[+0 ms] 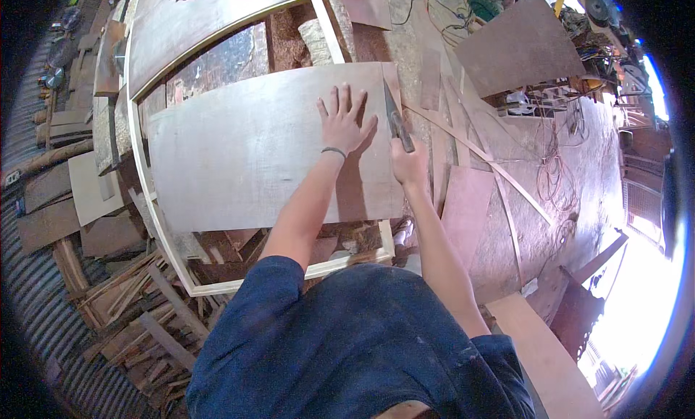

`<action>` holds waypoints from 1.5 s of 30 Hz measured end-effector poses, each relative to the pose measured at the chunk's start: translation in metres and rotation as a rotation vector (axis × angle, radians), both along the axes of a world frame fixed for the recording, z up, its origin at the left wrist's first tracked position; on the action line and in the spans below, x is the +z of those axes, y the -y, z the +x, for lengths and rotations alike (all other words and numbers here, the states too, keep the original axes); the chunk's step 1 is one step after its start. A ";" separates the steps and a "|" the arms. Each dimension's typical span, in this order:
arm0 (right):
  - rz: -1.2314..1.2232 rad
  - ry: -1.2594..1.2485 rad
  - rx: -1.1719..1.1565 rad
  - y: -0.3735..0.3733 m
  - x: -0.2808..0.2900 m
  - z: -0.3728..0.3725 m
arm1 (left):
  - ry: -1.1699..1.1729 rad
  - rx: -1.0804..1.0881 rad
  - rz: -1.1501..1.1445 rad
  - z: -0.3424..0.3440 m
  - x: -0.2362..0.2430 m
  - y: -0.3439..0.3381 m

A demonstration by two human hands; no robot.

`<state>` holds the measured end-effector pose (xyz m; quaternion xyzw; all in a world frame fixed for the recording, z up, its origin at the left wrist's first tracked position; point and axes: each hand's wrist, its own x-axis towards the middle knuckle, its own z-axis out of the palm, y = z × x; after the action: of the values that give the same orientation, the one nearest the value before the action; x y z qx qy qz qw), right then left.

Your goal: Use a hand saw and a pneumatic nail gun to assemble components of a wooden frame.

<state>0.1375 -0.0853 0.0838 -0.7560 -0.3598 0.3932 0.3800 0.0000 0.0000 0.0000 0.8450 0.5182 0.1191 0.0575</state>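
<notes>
A pale plywood sheet (239,151) lies across a light wooden frame (142,165) in front of me. My left hand (344,122) rests flat on the sheet with its fingers spread, a dark band around the wrist. At the sheet's right side, my right hand (410,162) is closed around the handle of a handsaw (397,117). The saw's blade points away from me, set in a cut near the right edge. A narrow strip (392,78) of the sheet stands to the right of the blade at the far end.
Another panel (188,17) covers the frame's far part. Wood offcuts (141,325) pile up at the left beside corrugated metal (36,274). On the right floor lie long thin strips (470,144), plywood pieces (467,202) and a tangled cord (554,176). A large brown board (517,46) leans at the far right.
</notes>
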 end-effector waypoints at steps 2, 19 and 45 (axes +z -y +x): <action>0.007 0.065 -0.078 -0.011 0.004 -0.007 | -0.007 0.214 -0.074 0.007 0.001 0.010; -0.196 0.183 0.036 0.101 0.124 0.006 | -0.072 0.343 -0.185 0.040 -0.005 0.020; -0.095 0.199 0.016 -0.097 0.002 0.011 | -0.104 0.312 -0.136 0.043 -0.006 0.022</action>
<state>0.1489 0.0114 0.0855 -0.8057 -0.3826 0.3358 0.3028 0.0428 -0.0219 -0.0060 0.7537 0.6520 0.0472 0.0684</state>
